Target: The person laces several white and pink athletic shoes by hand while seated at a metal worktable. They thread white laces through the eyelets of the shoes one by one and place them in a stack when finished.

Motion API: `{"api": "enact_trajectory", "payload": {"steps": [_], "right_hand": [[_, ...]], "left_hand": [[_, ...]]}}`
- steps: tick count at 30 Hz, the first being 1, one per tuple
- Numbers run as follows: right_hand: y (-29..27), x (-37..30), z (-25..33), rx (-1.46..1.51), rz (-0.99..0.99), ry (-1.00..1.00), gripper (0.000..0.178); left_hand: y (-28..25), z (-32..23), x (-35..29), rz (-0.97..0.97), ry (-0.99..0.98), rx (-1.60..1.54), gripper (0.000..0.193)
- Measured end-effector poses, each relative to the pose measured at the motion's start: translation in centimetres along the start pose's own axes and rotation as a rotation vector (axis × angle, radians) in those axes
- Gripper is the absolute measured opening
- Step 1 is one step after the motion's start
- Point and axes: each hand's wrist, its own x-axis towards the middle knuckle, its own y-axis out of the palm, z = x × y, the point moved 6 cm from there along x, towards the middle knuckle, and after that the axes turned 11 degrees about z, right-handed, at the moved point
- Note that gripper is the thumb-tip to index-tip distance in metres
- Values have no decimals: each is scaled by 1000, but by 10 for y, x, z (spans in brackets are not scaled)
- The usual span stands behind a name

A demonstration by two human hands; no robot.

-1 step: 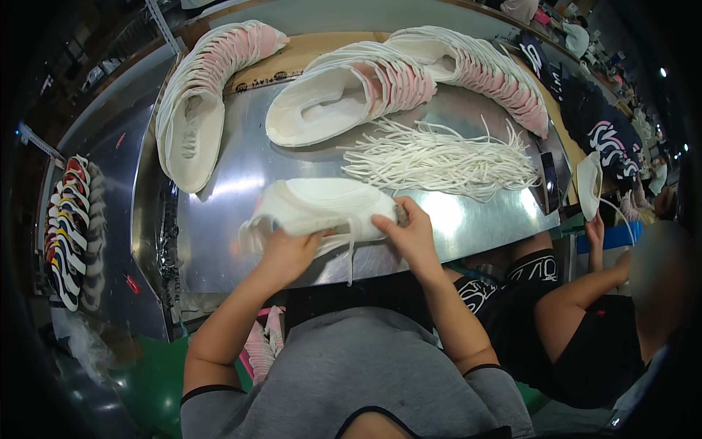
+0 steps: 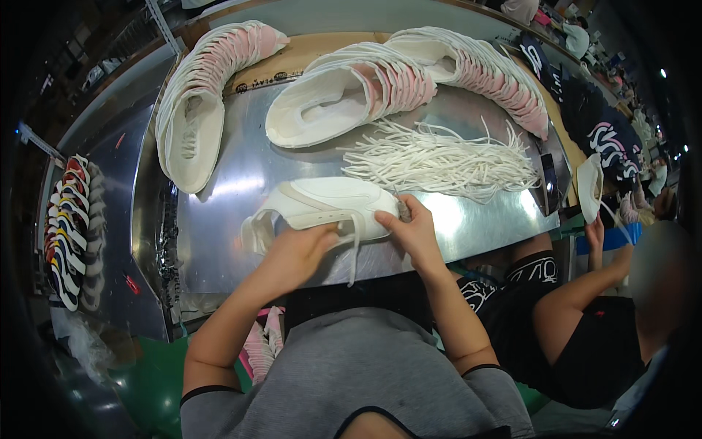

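A white shoe upper [image 2: 333, 199] is held on its side just over the near part of the metal table. My right hand [image 2: 411, 233] pinches its right end, thumb on the near face and fingers behind; a small grey patch shows by those fingers, too small to name. My left hand [image 2: 301, 252] is closed at the lower edge by the eyelets, its fingertips partly hidden. A white shoelace [image 2: 356, 249] hangs from the upper between my hands. Beyond them lies a loose heap of white shoelaces [image 2: 446, 161].
Nested rows of white and pink shoe uppers stand along the back: a left stack [image 2: 191, 139], a middle stack [image 2: 314, 117] and a right stack [image 2: 504, 88]. A phone-like dark object [image 2: 548, 175] lies by the right edge. At right, a co-worker's hand [image 2: 595, 233] holds another upper.
The upper has turned in my hands, so more of its side panel and eyelet row shows. My left hand has shifted slightly right along the edge. My right hand keeps its grip.
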Motion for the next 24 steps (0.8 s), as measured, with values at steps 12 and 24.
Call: {"api": "enact_trajectory", "payload": {"steps": [12,24], "right_hand": [[30,-25,-13,-404,82,-13,22],[25,-86,-41,-374,562,142,24]], "left_hand": [[3,-32,8,-344,305,461,14],[-49,-62,-3,-592,381,392,18]]}}
